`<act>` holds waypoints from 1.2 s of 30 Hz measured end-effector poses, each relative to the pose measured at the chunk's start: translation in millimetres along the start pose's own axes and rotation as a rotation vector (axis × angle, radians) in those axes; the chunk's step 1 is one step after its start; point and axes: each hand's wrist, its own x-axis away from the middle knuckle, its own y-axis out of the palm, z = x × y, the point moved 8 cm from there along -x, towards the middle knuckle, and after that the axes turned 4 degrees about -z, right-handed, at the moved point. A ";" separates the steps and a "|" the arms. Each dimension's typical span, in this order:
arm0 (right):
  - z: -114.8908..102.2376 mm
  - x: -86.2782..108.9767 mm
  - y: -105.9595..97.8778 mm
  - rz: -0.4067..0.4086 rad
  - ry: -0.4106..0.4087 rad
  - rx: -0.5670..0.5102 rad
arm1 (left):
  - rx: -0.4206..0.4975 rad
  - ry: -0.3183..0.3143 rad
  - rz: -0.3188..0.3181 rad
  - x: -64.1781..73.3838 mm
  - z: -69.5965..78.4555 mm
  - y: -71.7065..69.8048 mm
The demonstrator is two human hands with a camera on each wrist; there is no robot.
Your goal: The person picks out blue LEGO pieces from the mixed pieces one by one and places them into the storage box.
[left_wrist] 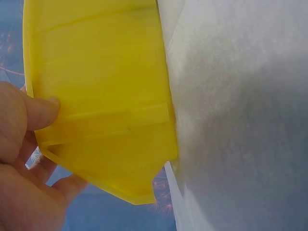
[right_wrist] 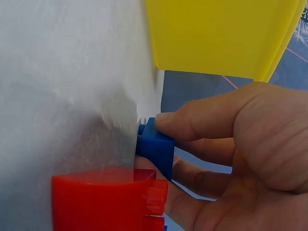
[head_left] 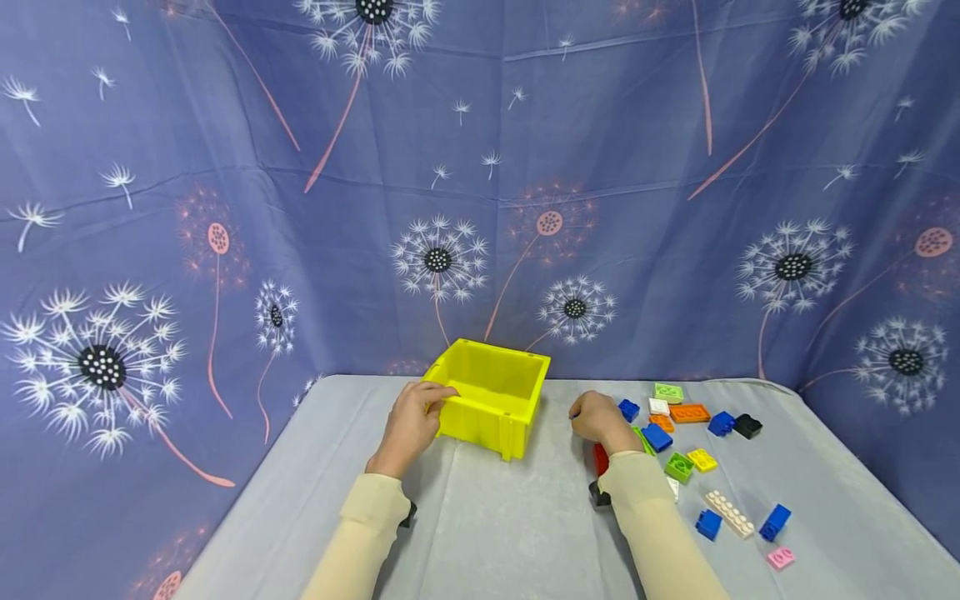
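A yellow plastic bin (head_left: pixel 474 423) stands on the cloth-covered table, its inside bare where it shows. My left hand (head_left: pixel 411 423) grips its left rim; in the left wrist view the thumb (left_wrist: pixel 42 113) lies on the outer wall and the other fingers are beyond the edge. To the right of the bin, my right hand (head_left: pixel 600 419) pinches a blue toy brick (right_wrist: pixel 161 150) between thumb and fingers, low by the cloth. A red brick (right_wrist: pixel 103 204) lies close below that hand; in the head view the right forearm partly covers it.
Several loose bricks are scattered on the right: an orange brick (head_left: pixel 689 413), a green brick (head_left: pixel 678 467), a long white brick (head_left: pixel 729 512) and a pink brick (head_left: pixel 781 558). A black piece (head_left: pixel 408 514) shows beside the left sleeve. Patterned cloth (head_left: pixel 645 250) hangs behind the table.
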 end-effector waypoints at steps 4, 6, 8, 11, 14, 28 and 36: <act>1.7 -0.2 -0.9 0.007 -0.004 0.004 | -0.001 0.010 0.005 -0.2 1.0 0.2; 2.6 -0.3 -1.5 0.008 0.000 -0.004 | -0.003 0.016 0.008 -0.7 1.8 0.0; 3.3 0.3 -1.2 0.007 0.001 -0.016 | -0.007 0.021 0.010 0.2 2.2 0.5; 3.8 1.5 -3.3 0.012 0.003 -0.049 | -0.001 0.018 0.012 1.5 2.6 0.6; 2.2 3.1 -9.5 0.036 -0.013 -0.075 | 0.005 0.008 0.009 1.5 2.2 0.9; -16.6 22.7 -46.1 0.190 -0.053 -0.178 | 0.000 -0.014 0.007 0.4 -0.6 1.2; -28.2 36.5 -67.8 0.294 -0.085 -0.237 | 0.007 -0.004 0.012 0.5 -0.7 1.0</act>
